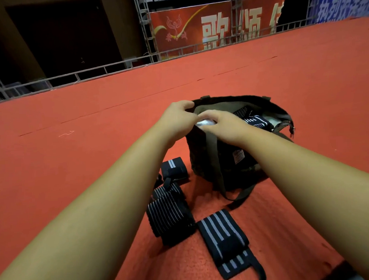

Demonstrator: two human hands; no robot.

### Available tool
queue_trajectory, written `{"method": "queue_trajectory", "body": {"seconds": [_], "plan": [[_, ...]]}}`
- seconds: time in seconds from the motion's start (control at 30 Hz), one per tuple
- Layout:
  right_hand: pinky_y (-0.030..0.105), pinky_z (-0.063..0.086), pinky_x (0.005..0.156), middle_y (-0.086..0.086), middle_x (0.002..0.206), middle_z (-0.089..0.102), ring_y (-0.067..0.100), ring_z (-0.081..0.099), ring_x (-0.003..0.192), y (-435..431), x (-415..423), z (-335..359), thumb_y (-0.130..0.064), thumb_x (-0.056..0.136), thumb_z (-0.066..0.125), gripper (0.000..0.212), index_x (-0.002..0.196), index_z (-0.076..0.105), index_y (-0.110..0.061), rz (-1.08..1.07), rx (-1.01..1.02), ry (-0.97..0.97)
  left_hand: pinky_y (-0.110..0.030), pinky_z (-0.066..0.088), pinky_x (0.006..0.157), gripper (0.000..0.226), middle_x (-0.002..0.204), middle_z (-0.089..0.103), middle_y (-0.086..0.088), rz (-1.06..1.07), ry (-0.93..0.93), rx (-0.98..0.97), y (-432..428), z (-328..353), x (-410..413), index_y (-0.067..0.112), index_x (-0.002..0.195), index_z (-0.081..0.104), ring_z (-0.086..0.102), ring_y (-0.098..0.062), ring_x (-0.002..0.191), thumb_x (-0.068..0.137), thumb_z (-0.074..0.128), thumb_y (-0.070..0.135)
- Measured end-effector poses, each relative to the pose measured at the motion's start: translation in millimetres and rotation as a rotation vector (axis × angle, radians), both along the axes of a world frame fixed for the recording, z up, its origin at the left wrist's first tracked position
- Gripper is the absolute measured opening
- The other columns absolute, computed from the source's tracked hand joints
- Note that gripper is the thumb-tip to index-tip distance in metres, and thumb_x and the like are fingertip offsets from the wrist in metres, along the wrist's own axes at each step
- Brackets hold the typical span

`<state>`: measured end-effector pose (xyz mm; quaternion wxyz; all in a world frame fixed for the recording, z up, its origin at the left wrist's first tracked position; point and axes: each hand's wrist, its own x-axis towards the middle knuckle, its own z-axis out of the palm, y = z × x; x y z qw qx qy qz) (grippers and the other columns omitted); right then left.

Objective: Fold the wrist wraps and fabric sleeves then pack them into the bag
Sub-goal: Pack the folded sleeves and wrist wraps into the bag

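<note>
- Bag (pixel 228 169) open on carpet (pixel 95 126); striped wrist wraps (pixel 255 120) inside (more folded beside it).
- Left hand (pixel 176 121) pinches rim; right hand (pixel 225 126), fingers curled, grips white fabric sleeve (pixel 206 122) at the mouth.

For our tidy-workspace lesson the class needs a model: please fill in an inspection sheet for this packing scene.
Surface: red carpet, seams showing.
Job's things: open dark bag with striped wraps inside; four wrist wraps on the carpet beside it.
Clutter: loose thread.
Grippers: left hand grips the bag's rim; right hand holds pale fabric at the bag's mouth.
Cables: nothing seen.
Surroundings: metal truss, red banner, blue banner.
</note>
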<state>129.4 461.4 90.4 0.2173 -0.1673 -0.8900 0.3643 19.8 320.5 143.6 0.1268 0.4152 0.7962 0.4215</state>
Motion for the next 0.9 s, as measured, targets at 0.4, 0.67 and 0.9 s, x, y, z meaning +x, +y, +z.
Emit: {"method": "queue_trajectory", "body": {"seconds": [0.4, 0.67, 0.9], "plan": [[0.018, 0.042, 0.076, -0.004, 0.119, 0.057, 0.009, 0.057, 0.099, -66, 59, 8, -0.015, 0.095, 0.053, 0.022, 0.111, 0.067, -0.02, -0.51, -0.06, 0.359, -0.043, 0.055, 0.105, 0.047, 0.133, 0.068, -0.007, 0.091, -0.032, -0.05, -87, -10, 25, 0.016, 0.143, 0.061, 0.066, -0.025, 0.118, 0.096, 0.062, 0.015], [0.034, 0.047, 0.072, 0.0, 0.091, 0.067, 0.02, 0.064, 0.086, -123, 83, -22, -0.018, 0.088, 0.056, 0.011, 0.098, 0.059, -0.021, -0.475, -0.151, 0.227, -0.03, 0.049, 0.072, 0.025, 0.098, 0.072, -0.005, 0.153, -0.054, -0.174, -159, -51, 36, 0.019, 0.115, 0.073, 0.061, -0.019, 0.077, 0.095, 0.061, 0.011], [0.035, 0.046, 0.069, 0.007, 0.09, 0.076, 0.022, 0.067, 0.08, -173, 73, -53, -0.056, 0.1, 0.059, 0.05, 0.091, 0.075, -0.01, -0.172, -0.037, -0.251, -0.039, 0.062, 0.074, 0.038, 0.101, 0.074, -0.012, 0.269, -0.257, -0.233, -185, -116, 47, 0.01, 0.101, 0.07, 0.072, -0.03, 0.089, 0.081, 0.07, 0.041]]}}
